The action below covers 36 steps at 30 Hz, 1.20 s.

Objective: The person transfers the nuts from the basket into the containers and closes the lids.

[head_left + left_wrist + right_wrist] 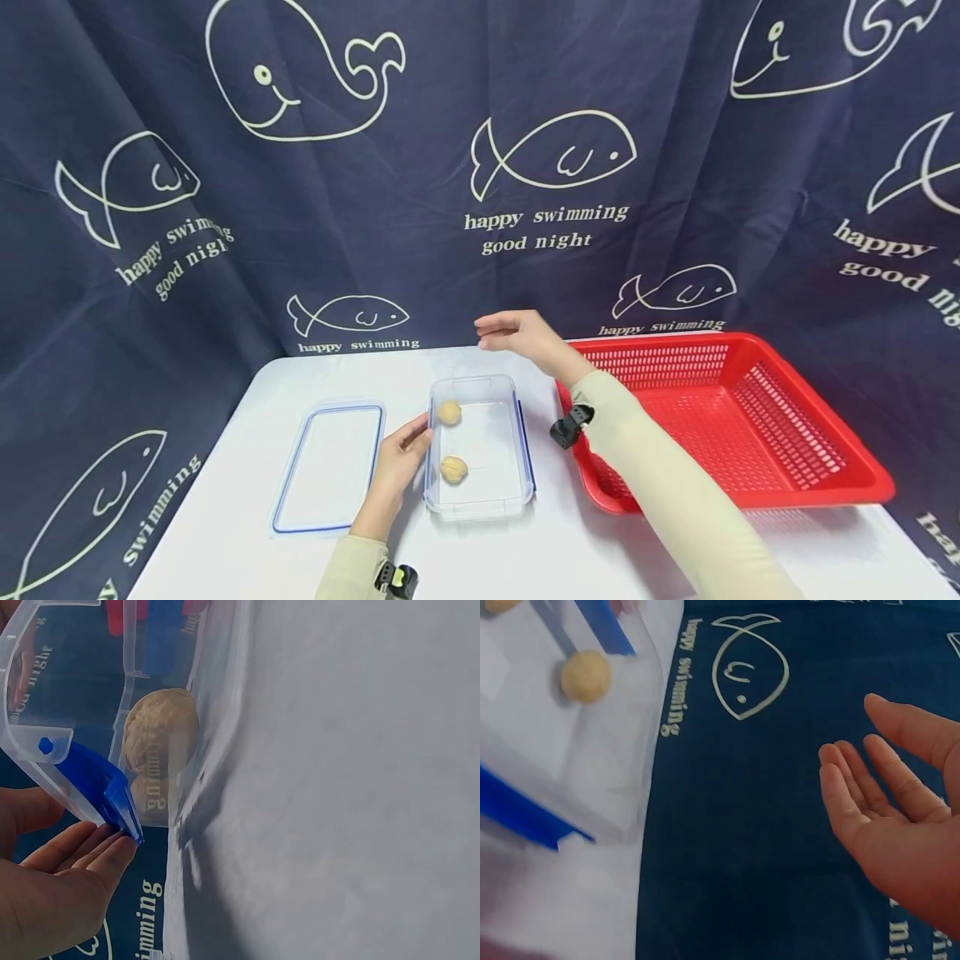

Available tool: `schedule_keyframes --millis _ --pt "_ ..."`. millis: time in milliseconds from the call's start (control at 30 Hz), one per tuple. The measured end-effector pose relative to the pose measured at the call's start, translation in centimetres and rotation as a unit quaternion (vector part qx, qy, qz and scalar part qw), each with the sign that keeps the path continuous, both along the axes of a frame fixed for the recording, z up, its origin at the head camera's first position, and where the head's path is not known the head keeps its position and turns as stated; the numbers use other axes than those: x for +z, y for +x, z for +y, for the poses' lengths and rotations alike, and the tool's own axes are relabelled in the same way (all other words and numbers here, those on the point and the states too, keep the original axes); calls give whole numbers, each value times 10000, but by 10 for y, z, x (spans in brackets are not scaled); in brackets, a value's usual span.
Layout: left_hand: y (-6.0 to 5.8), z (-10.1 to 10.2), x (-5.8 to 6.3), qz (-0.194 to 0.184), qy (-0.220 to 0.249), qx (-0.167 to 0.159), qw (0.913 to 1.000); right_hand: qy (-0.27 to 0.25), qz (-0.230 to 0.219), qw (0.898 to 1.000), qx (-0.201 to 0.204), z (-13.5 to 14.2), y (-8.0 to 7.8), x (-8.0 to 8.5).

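A clear plastic box (pixel 491 500) with blue side latches stands uncovered on the table. Two walnuts, a far one (pixel 450 412) and a near one (pixel 453 469), lie along its left side. My left hand (pixel 401 458) is at the box's left wall; in the left wrist view its fairly straight fingertips touch the blue latch (pixel 101 787), which sticks out from the wall. Raised beyond the box's far right corner, my right hand (pixel 517 332) holds nothing. Its fingers (pixel 892 776) are loosely bent and the thumb stands apart in the right wrist view.
To the left, a clear lid (pixel 330 467) with a blue seal lies flat on the white table (pixel 465 567). A red perforated basket (pixel 720 442) stands at the right, partly behind my right forearm. A dark blue curtain (pixel 442 167) with fish prints hangs behind the table.
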State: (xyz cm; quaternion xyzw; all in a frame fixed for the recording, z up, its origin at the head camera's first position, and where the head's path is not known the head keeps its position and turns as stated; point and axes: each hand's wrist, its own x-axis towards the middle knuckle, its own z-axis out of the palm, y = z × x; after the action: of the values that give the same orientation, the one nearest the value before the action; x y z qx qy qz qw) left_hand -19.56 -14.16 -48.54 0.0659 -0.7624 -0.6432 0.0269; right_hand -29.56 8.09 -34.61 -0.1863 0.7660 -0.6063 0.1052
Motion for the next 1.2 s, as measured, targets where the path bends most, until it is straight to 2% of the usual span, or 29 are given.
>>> schedule_keyframes --millis 200,500,833,1100,1200 --pt "-1 -1 0 -58 7 -15 10000 -98 282 9995 -52 27 -4 5" --pt "-1 -1 2 -62 15 -77 10000 167 544 9982 -168 72 -5 1" --pt "1 -1 6 -97 69 -126 9999 89 334 9989 -302 118 -3 -10" --pt "7 1 22 -175 92 -214 9996 61 164 9992 -347 145 0 -23" --pt "6 0 18 -154 86 -203 9996 98 55 9993 -353 154 0 -30"
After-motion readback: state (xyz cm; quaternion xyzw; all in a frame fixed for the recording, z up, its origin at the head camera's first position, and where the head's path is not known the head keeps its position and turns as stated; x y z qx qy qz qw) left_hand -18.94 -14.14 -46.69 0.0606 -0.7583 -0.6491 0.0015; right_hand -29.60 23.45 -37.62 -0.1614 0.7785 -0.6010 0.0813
